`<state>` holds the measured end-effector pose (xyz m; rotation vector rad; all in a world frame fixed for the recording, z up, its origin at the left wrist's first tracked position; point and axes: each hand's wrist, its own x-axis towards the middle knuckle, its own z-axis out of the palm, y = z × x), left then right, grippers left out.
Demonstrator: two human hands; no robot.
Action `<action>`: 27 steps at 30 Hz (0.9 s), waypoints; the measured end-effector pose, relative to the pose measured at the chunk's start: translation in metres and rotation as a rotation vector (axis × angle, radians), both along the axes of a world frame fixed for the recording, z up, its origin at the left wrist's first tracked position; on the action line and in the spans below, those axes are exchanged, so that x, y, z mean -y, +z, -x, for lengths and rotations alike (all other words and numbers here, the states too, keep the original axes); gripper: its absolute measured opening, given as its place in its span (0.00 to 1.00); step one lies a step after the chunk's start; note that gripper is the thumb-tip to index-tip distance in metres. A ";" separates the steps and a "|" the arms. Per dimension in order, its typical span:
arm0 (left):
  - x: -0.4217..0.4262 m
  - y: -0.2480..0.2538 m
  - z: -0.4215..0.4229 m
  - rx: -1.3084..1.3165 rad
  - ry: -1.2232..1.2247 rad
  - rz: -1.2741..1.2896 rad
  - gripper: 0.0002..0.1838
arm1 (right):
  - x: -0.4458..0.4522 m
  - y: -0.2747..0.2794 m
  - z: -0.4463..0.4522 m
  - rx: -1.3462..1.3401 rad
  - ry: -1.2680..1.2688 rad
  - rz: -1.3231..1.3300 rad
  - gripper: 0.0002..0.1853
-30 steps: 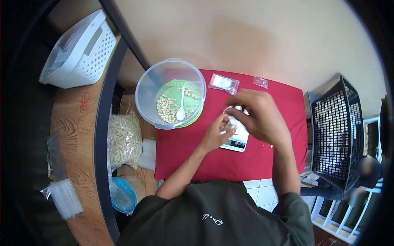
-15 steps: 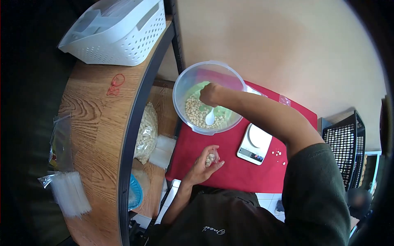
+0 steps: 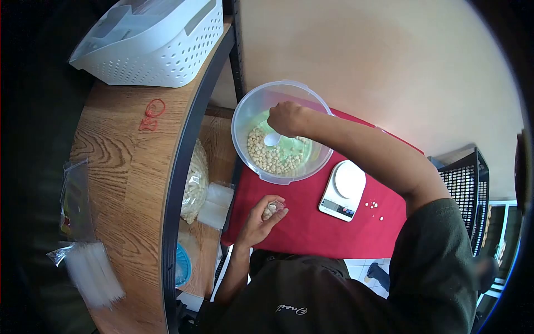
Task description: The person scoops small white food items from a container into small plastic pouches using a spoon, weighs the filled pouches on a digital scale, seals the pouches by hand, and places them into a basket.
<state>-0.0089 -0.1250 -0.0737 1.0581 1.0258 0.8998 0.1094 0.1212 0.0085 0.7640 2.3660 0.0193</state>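
In the head view, the person's right hand (image 3: 286, 118) is inside the clear tub (image 3: 278, 180), fingers curled about the handle of the white spoon (image 3: 272, 139), which they mostly hide; the spoon's bowl is at the pale pieces (image 3: 272, 160); the left hand (image 3: 255, 225), near the tub, grips a small bag (image 3: 273, 209) of such pieces between thumb and fingers; the scale (image 3: 336, 205) stands on the red cloth (image 3: 303, 236), crumbs (image 3: 374, 205) just beside it.
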 end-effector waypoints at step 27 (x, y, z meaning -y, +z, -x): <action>-0.006 0.037 0.040 -0.006 0.322 -0.089 0.18 | -0.001 -0.021 -0.012 -0.226 -0.127 0.038 0.12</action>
